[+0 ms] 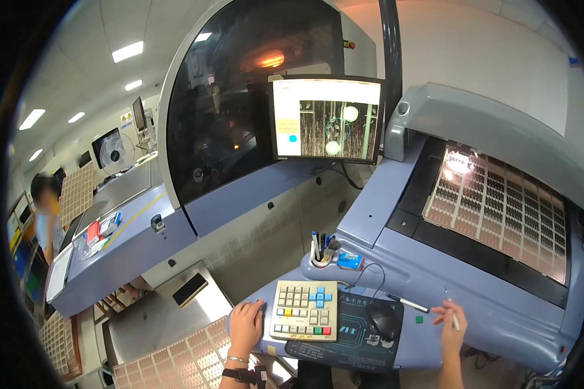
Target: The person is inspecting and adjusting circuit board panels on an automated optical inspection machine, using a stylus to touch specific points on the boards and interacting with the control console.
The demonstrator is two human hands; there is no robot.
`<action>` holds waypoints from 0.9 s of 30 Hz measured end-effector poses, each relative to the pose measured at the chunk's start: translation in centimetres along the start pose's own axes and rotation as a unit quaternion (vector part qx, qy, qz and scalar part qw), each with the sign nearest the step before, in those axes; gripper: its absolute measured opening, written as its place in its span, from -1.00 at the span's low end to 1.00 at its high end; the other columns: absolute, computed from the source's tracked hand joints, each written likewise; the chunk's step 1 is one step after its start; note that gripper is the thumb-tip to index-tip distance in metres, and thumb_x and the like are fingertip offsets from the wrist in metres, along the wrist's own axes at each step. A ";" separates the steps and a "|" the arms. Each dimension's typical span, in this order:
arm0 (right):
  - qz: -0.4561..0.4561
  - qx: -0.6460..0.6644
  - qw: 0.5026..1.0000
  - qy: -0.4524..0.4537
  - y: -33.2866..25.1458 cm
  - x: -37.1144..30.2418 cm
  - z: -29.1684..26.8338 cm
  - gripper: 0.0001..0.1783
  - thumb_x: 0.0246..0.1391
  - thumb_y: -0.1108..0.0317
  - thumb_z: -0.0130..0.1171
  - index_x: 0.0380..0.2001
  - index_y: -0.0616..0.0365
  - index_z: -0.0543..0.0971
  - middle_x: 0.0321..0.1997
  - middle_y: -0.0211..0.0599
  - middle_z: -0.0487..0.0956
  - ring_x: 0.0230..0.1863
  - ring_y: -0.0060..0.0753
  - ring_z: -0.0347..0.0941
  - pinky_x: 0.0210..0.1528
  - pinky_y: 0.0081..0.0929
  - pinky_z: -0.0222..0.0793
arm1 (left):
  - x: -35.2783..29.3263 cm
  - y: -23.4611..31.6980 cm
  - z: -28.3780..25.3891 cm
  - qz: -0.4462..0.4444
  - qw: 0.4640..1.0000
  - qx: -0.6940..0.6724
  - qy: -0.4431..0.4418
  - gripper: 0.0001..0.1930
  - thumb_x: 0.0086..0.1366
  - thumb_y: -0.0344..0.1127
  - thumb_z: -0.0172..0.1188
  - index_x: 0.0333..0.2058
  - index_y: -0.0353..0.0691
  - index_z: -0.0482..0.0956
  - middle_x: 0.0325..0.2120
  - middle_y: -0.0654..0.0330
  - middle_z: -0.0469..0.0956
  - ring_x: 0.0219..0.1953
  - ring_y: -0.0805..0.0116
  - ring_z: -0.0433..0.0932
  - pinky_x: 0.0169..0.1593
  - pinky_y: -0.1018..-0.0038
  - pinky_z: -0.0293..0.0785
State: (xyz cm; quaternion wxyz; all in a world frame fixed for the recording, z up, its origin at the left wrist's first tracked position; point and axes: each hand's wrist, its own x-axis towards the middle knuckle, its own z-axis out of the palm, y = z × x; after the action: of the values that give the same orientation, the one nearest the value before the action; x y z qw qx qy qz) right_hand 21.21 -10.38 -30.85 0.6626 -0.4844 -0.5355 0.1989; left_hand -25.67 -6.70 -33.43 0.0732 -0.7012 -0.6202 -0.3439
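Observation:
My left hand (245, 324) lies flat on the blue ledge, just left of a beige keypad (303, 318) with coloured keys; it holds nothing. My right hand (449, 323) is over the right part of the ledge, with a slim white pen (456, 318) between its fingers. Between the hands, a black mouse (383, 319) sits on a dark printed mouse pad (344, 347). A white marker with dark ends (409, 303) lies right of the mouse, near my right hand. Below it is a small green square (420, 319).
A monitor (331, 120) shows a magnified board picture. On the right, a lit panel sheet (499, 207) lies in the machine bed under a grey hood (493, 123). A pen cup (321, 249) and blue box (350, 260) stand behind the keypad. Another person (45, 207) holds a panel at far left.

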 end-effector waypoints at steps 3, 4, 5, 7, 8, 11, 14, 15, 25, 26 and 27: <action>-0.005 0.009 1.000 0.018 0.8 -0.8 2.5 -0.70 0.36 0.25 -0.05 -0.08 0.28 0.51 -0.30 -0.06 0.65 -0.51 -0.50 0.52 -0.41 -0.57 0.46 | 0.0 0.1 0.1 0.011 1.000 -0.015 0.015 -0.72 0.21 -0.41 0.14 -0.09 -0.16 0.60 -0.22 0.13 0.60 -0.07 0.09 0.49 0.07 0.22 0.36; -0.027 -0.011 0.999 0.016 1.9 -1.0 2.8 -0.73 0.35 0.30 -0.04 -0.08 0.28 0.52 -0.31 -0.07 0.66 -0.51 -0.50 0.54 -0.44 -0.57 0.47 | 0.0 0.2 0.0 0.005 1.000 -0.022 0.016 -0.72 0.21 -0.42 0.14 -0.09 -0.17 0.60 -0.22 0.13 0.60 -0.07 0.08 0.50 0.06 0.21 0.37; -0.029 -0.008 0.999 0.021 2.1 -1.4 2.9 -0.73 0.35 0.30 -0.04 -0.08 0.28 0.52 -0.31 -0.07 0.66 -0.51 -0.50 0.54 -0.44 -0.57 0.47 | 0.0 0.3 0.0 -0.001 0.999 -0.029 0.017 -0.72 0.21 -0.42 0.13 -0.09 -0.18 0.60 -0.22 0.12 0.60 -0.08 0.07 0.50 0.05 0.21 0.37; -0.062 -0.081 0.995 -0.008 2.1 -1.8 3.7 -0.78 0.30 0.41 -0.03 -0.12 0.28 0.54 -0.31 -0.09 0.67 -0.52 -0.50 0.56 -0.47 -0.54 0.48 | 0.1 0.2 0.0 0.002 0.999 -0.038 0.016 -0.72 0.20 -0.44 0.13 -0.09 -0.18 0.60 -0.22 0.12 0.60 -0.08 0.06 0.50 0.04 0.20 0.38; -0.102 -0.094 0.990 -0.009 1.7 -1.8 4.0 -0.82 0.23 0.52 -0.01 -0.17 0.29 0.56 -0.31 -0.11 0.67 -0.54 -0.47 0.57 -0.49 -0.50 0.49 | 0.0 0.1 0.1 0.001 0.999 -0.038 0.014 -0.71 0.19 -0.44 0.13 -0.09 -0.18 0.60 -0.21 0.12 0.60 -0.07 0.06 0.50 0.05 0.20 0.39; -0.127 -0.121 0.984 -0.029 1.1 -1.8 4.2 -0.82 0.16 0.59 0.02 -0.20 0.27 0.57 -0.30 -0.12 0.68 -0.54 -0.43 0.58 -0.48 -0.49 0.51 | -0.3 -0.1 0.2 0.001 1.000 -0.030 0.010 -0.70 0.18 -0.45 0.13 -0.09 -0.17 0.60 -0.20 0.12 0.60 -0.05 0.05 0.50 0.07 0.21 0.38; -0.130 -0.116 0.984 -0.030 1.1 -1.8 4.2 -0.81 0.14 0.60 0.03 -0.19 0.25 0.57 -0.31 -0.13 0.68 -0.55 -0.39 0.58 -0.48 -0.49 0.51 | 0.0 0.3 0.1 0.013 0.999 -0.031 0.015 -0.69 0.15 -0.51 0.13 -0.09 -0.23 0.59 -0.23 0.01 0.59 -0.09 -0.05 0.51 0.04 0.20 0.42; -0.129 -0.115 0.984 -0.028 1.0 -1.8 4.3 -0.81 0.14 0.60 0.03 -0.19 0.25 0.57 -0.31 -0.13 0.68 -0.55 -0.39 0.58 -0.48 -0.49 0.51 | 0.0 0.2 0.1 0.007 1.000 -0.028 0.014 -0.70 0.16 -0.49 0.13 -0.10 -0.19 0.60 -0.21 0.06 0.60 -0.07 0.00 0.51 0.06 0.21 0.40; -0.143 -0.134 0.979 -0.048 0.6 -1.8 4.4 -0.78 0.12 0.59 0.06 -0.16 0.19 0.57 -0.31 -0.17 0.67 -0.54 -0.36 0.59 -0.47 -0.46 0.53 | 0.0 0.0 0.3 -0.003 1.000 -0.024 0.014 -0.71 0.15 -0.48 0.13 -0.13 -0.17 0.62 -0.20 0.12 0.61 -0.05 0.06 0.51 0.07 0.23 0.40; -0.144 -0.134 0.979 -0.049 0.5 -1.8 4.4 -0.77 0.12 0.59 0.06 -0.16 0.19 0.57 -0.31 -0.17 0.67 -0.54 -0.36 0.59 -0.48 -0.47 0.53 | 0.0 0.0 0.3 -0.002 1.000 -0.024 0.014 -0.71 0.15 -0.48 0.13 -0.13 -0.17 0.62 -0.20 0.12 0.61 -0.05 0.06 0.51 0.07 0.23 0.40; -0.144 -0.134 0.979 -0.049 0.5 -1.7 4.4 -0.77 0.12 0.59 0.06 -0.16 0.19 0.57 -0.31 -0.17 0.67 -0.54 -0.36 0.59 -0.48 -0.47 0.53 | 0.0 0.1 0.3 -0.001 1.000 -0.023 0.014 -0.71 0.15 -0.48 0.13 -0.13 -0.17 0.62 -0.20 0.12 0.61 -0.05 0.05 0.51 0.07 0.23 0.41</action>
State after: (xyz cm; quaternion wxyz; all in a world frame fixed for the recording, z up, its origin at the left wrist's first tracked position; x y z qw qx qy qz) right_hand 16.78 -9.65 -32.32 0.5867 -0.4763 -0.6529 0.0515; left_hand -25.52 -6.59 -33.64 0.0655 -0.6972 -0.6114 -0.3685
